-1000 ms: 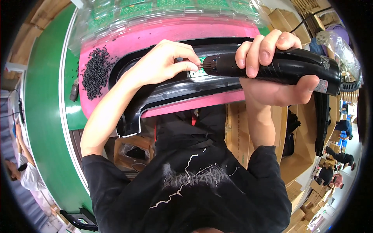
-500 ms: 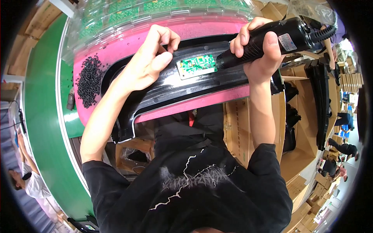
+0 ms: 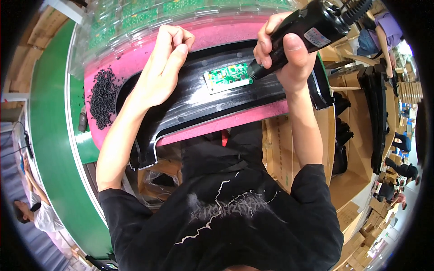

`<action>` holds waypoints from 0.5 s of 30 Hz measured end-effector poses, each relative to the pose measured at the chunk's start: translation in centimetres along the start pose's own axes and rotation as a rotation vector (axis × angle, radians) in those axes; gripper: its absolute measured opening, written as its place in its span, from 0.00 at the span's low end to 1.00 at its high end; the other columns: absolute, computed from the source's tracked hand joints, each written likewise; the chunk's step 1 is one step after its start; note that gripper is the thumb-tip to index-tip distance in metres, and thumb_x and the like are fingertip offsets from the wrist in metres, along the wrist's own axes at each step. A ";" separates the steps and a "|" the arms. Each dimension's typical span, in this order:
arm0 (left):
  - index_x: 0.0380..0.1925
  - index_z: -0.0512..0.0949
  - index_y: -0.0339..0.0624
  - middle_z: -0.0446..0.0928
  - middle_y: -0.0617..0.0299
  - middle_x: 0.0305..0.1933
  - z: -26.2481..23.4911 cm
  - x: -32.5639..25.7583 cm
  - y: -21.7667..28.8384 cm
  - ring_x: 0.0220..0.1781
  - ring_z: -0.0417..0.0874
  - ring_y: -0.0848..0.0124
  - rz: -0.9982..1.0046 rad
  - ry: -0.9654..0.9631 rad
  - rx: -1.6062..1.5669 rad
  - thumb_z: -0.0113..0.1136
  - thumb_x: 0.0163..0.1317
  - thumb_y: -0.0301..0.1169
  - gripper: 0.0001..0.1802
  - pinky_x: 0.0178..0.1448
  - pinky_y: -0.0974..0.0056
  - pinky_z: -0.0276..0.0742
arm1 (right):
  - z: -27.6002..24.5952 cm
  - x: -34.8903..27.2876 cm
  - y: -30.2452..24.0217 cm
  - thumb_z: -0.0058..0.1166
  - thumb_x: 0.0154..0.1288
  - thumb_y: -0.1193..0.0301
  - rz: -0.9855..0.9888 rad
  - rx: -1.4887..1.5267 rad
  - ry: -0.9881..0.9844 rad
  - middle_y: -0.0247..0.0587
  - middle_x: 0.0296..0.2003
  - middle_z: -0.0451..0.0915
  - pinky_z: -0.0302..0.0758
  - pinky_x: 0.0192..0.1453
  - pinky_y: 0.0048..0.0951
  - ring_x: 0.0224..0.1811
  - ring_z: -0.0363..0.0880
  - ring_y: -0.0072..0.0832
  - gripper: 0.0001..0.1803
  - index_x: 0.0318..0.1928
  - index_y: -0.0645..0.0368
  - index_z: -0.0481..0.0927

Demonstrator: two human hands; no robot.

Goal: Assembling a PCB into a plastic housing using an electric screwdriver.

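Fingers of the right hand [image 3: 285, 49] clench a black power screwdriver [image 3: 307, 34], its tip hidden beside the green circuit board [image 3: 227, 77] on the black panel [image 3: 203, 106]. Left hand [image 3: 165, 61] pinches its fingertips together; whether anything sits between them is unclear.

A green conveyor belt [image 3: 49, 149] curves along the left, with brown cardboard boxes [image 3: 357, 167] stacked at right.

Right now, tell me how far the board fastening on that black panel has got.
Done: the green circuit board lies seated on the black panel over the pink pad. In hand: the right hand holds the black electric screwdriver with its tip at the board's right edge; the left hand pinches something too small to see. Left: which screws are in cannot be told.
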State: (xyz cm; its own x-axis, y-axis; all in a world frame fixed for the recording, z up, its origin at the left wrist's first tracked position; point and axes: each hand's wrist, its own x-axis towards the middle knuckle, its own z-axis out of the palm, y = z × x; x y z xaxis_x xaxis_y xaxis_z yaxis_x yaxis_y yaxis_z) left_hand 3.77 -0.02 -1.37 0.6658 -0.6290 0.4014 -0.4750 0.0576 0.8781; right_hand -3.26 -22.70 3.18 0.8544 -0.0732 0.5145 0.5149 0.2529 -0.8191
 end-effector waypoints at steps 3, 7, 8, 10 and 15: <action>0.40 0.61 0.42 0.65 0.65 0.38 0.2 -0.1 0.5 0.35 0.62 0.78 -0.056 0.041 0.006 0.47 0.68 0.24 0.06 0.43 0.71 0.65 | -0.3 -0.4 0.1 0.56 0.64 0.56 0.028 -0.162 -0.033 0.41 0.24 0.73 0.70 0.25 0.26 0.17 0.68 0.21 0.23 0.43 0.64 0.71; 0.39 0.68 0.40 0.68 0.68 0.34 -0.7 0.7 1.1 0.33 0.66 0.79 0.057 0.154 0.237 0.57 0.64 0.25 0.07 0.40 0.72 0.66 | 0.0 0.1 -1.0 0.56 0.65 0.59 0.034 -0.178 0.009 0.40 0.24 0.73 0.71 0.25 0.26 0.18 0.70 0.22 0.19 0.42 0.65 0.73; 0.36 0.71 0.39 0.70 0.68 0.32 -1.0 1.2 1.7 0.33 0.68 0.79 0.051 0.210 0.304 0.59 0.62 0.26 0.07 0.40 0.72 0.67 | -0.3 0.2 -1.3 0.55 0.65 0.61 0.071 -0.188 0.003 0.38 0.23 0.73 0.71 0.25 0.25 0.18 0.71 0.22 0.17 0.40 0.65 0.74; 0.39 0.72 0.38 0.73 0.67 0.35 -1.8 1.7 3.1 0.35 0.71 0.77 -0.022 0.170 0.365 0.59 0.62 0.27 0.08 0.43 0.71 0.69 | -1.1 0.2 -2.0 0.58 0.63 0.66 0.125 -0.134 -0.005 0.34 0.21 0.75 0.70 0.24 0.22 0.18 0.73 0.19 0.12 0.33 0.63 0.76; 0.45 0.75 0.36 0.79 0.50 0.44 -5.6 -2.2 4.5 0.48 0.80 0.57 -0.301 -0.163 0.755 0.61 0.61 0.30 0.14 0.54 0.58 0.73 | -0.3 0.2 -2.2 0.67 0.59 0.64 0.187 0.017 0.079 0.31 0.21 0.76 0.71 0.23 0.20 0.19 0.74 0.16 0.14 0.32 0.61 0.78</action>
State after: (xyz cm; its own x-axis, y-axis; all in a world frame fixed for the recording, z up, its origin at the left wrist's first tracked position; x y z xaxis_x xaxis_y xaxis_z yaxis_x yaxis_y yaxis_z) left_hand 3.40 5.97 3.16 0.7618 -0.6425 0.0829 -0.5870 -0.6305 0.5078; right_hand -4.15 -23.57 4.98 0.9380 -0.0990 0.3321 0.3465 0.2856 -0.8935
